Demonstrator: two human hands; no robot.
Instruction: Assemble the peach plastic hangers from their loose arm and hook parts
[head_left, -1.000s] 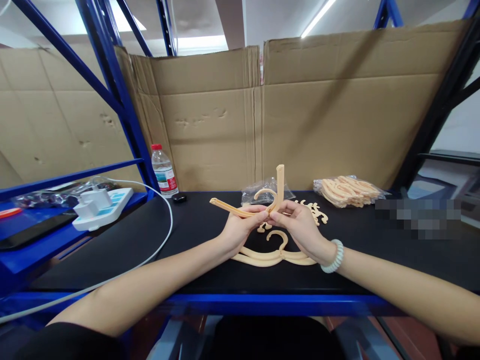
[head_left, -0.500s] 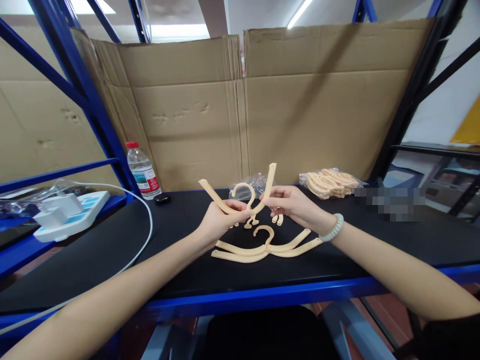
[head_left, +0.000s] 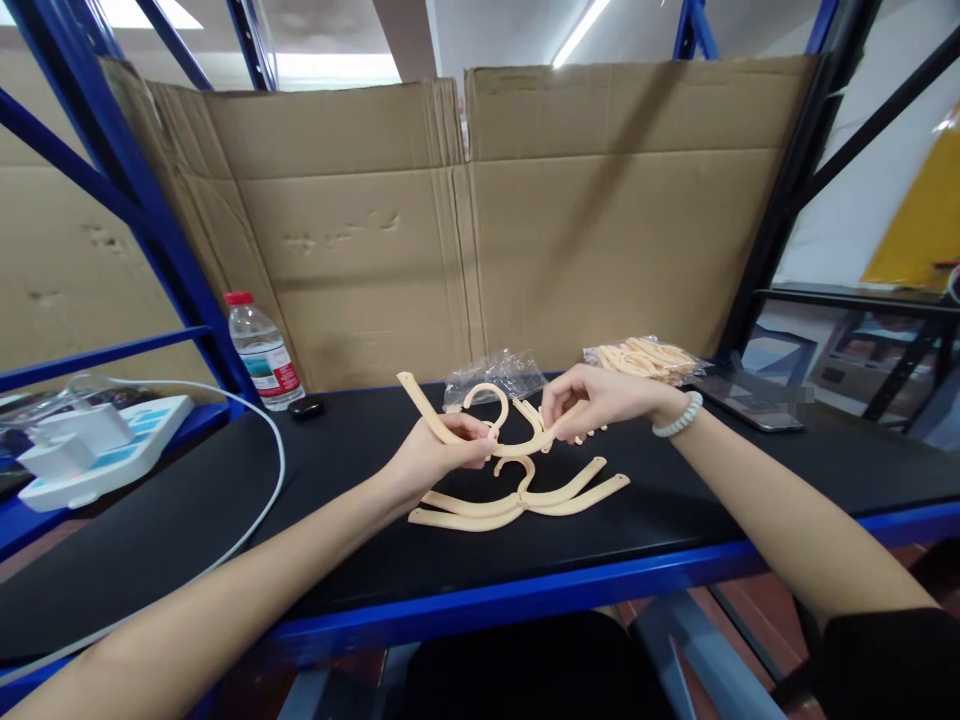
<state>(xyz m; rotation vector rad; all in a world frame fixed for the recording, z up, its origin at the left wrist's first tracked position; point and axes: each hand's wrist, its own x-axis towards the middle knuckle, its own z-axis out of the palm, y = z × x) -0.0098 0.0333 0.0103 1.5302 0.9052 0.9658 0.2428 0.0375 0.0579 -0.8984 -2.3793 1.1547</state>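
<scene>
My left hand point(head_left: 446, 445) is closed on a cream plastic folding hanger point(head_left: 420, 402), gripping it near the middle. One arm of this hanger slants up to the left, and its hook point(head_left: 501, 400) curls above my fingertips. My right hand point(head_left: 600, 398) pinches the hanger's other side, its fingers covering the end. Just below both hands, a second cream hanger point(head_left: 523, 499) lies on the black tabletop point(head_left: 360, 560) with its arms spread and hook upward. Loose cream pieces point(head_left: 529, 412) show partly behind the held hanger.
Crumpled clear plastic point(head_left: 496, 378) lies behind my hands, and a bag of cream hanger parts point(head_left: 645, 356) sits back right. A dark flat device point(head_left: 750, 402) is further right. At left stand a water bottle point(head_left: 266, 352), power strip point(head_left: 139, 440) and white cable point(head_left: 280, 460). Cardboard point(head_left: 360, 250) walls the back.
The held hanger's right arm, pointing up before, has come down toward the right under my right hand. My left hand keeps its hold. The view has turned slightly right.
</scene>
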